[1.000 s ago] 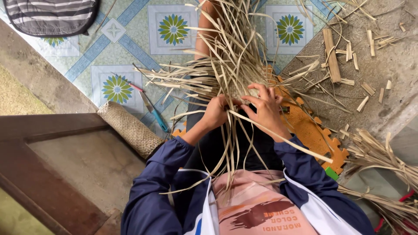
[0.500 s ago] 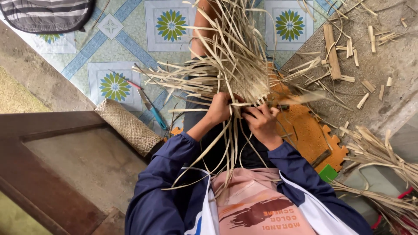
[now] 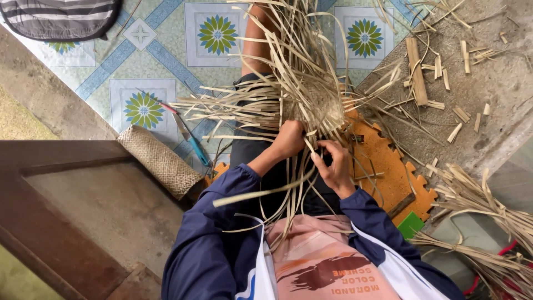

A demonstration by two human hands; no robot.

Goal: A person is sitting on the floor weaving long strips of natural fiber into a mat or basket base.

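Overhead, from the head camera, a seated person in a navy-sleeved jacket works a half-made woven piece (image 3: 316, 105) of pale dried strips that rests across the lap and knee, its loose ends fanning out in every direction.

The left hand (image 3: 288, 139) is closed against the near edge of the weave, its fingers curled in among the strips; exactly which strip it grips cannot be made out. The right hand (image 3: 333, 164) sits just beside it, slightly nearer the body, thumb and fingers pinching a single long strip (image 3: 261, 189) that trails down and to the left across the left forearm. That strip's long axis runs diagonally from the weave's edge toward the person's left elbow, while the woven body lies directly ahead of both hands, up the frame, with the left hand the closer of the two to it.

Beneath the legs shows an orange foam mat (image 3: 388, 172) with puzzle-cut edges. On the patterned floor tiles (image 3: 166, 50) to the left lie a blue-handled knife (image 3: 189, 139) and a rolled woven mat (image 3: 161, 161). To the right, cut strip offcuts (image 3: 433, 72) litter the bare concrete, and a bundle of unworked strips (image 3: 483, 205) lies well apart from the hands.
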